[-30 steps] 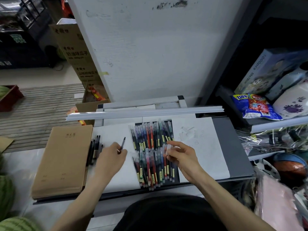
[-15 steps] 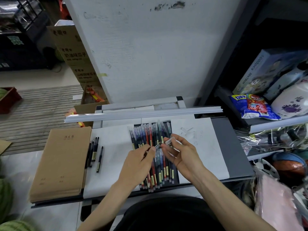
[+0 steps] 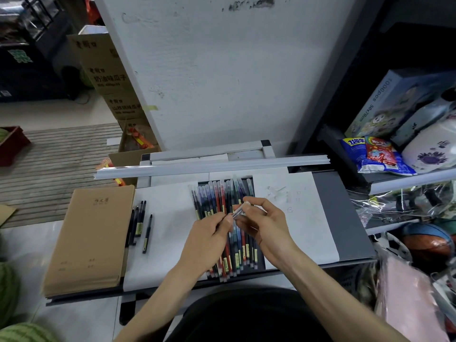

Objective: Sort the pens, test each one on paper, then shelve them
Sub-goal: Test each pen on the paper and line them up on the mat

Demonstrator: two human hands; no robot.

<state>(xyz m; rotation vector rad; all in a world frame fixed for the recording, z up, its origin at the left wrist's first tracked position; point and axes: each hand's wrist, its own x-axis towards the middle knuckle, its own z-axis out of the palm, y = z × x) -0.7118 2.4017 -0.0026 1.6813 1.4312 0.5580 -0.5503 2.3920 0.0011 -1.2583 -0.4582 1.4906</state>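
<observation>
Presently both my hands meet low over the unsorted pens (image 3: 237, 257), which lie in two overlapping rows in the dark gap between the sheets. My left hand (image 3: 207, 236) pinches the barrel end of a pen (image 3: 238, 211), fingers drawn narrow. My right hand (image 3: 265, 223) pinches its frosted cap between thumb and forefinger.

A second ago the left hand was out on the left sheet, laying down a black pen (image 3: 147, 234). That one now lies alone just beside the sorted black pens (image 3: 137, 222). I judge that one more is sorted and the next is in hand for testing.

The pens are slim, glossy plastic sticks with yellow labels. The test paper (image 3: 296, 206) to the right is matte white and faintly scribbled. The brown notebooks (image 3: 91, 233) at far left are flat kraft card.
</observation>
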